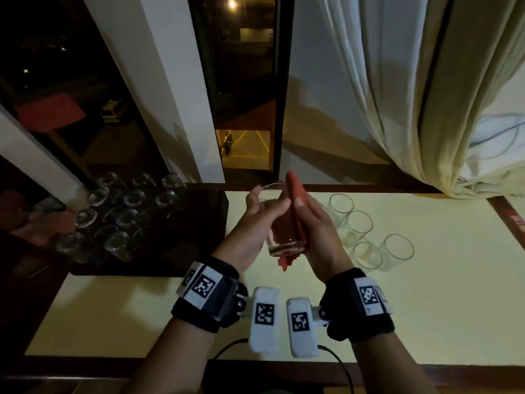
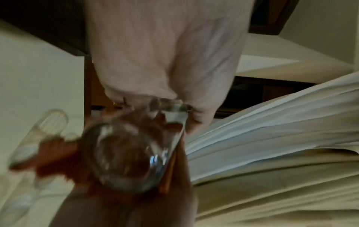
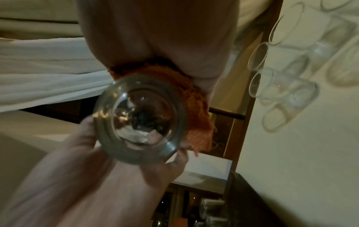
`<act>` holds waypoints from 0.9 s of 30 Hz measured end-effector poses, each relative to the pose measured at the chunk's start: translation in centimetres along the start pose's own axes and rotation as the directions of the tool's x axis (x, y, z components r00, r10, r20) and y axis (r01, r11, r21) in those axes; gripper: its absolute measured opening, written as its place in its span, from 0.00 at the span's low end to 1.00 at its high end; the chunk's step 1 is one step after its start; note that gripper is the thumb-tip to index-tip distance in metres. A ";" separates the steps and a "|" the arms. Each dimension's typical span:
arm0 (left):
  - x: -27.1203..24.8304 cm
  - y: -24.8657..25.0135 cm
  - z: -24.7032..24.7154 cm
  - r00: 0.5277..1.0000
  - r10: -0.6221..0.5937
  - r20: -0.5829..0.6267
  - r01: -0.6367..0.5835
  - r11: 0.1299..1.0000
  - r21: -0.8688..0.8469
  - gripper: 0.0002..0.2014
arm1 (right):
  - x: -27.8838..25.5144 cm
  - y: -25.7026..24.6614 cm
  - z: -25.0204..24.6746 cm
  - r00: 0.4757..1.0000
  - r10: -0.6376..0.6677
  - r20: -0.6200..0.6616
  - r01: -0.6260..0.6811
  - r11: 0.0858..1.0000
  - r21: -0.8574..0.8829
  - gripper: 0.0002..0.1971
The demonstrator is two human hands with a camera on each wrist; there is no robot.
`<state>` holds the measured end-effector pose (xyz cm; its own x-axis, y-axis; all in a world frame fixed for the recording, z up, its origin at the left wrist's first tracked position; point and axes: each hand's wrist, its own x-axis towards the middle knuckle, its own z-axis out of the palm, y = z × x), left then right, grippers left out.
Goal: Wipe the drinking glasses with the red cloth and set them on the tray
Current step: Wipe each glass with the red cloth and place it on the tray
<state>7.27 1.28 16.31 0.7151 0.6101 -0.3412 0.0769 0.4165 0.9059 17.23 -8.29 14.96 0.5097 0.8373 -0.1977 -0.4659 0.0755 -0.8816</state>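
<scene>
Clear drinking glass (image 1: 284,226) wrapped in red cloth (image 1: 297,206), centre frame.
It is held above the cream tabletop (image 1: 426,308); four clear glasses (image 1: 366,231) stand right of it; a dark tray (image 1: 147,228) of upturned glasses sits left.

A pale bench (image 1: 170,314) runs below a dark window (image 1: 244,95); a cream curtain (image 1: 412,95) hangs right of the window, bunching onto the bench.
</scene>
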 end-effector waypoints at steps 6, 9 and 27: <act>-0.4 -0.1 -0.8 0.995 0.029 0.097 -0.020 0.996 -0.087 0.37 | -0.5 -0.4 0.5 0.986 0.082 0.145 -0.128 0.929 0.347 0.23; -0.3 0.2 -1.1 0.999 0.008 0.048 -0.002 0.994 -0.113 0.40 | -0.4 -0.2 0.5 0.999 -0.005 0.037 0.005 1.000 0.006 0.20; -1.2 0.5 -1.9 0.994 0.012 0.113 -0.003 0.996 -0.085 0.43 | -0.5 -0.2 1.9 0.979 0.123 0.160 -0.166 0.941 0.295 0.24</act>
<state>5.14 2.02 16.70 0.7897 0.5353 -0.2998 0.0156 0.4709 0.8821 15.68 -7.70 16.10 0.3263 0.9160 -0.2334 -0.7367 0.0917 -0.6700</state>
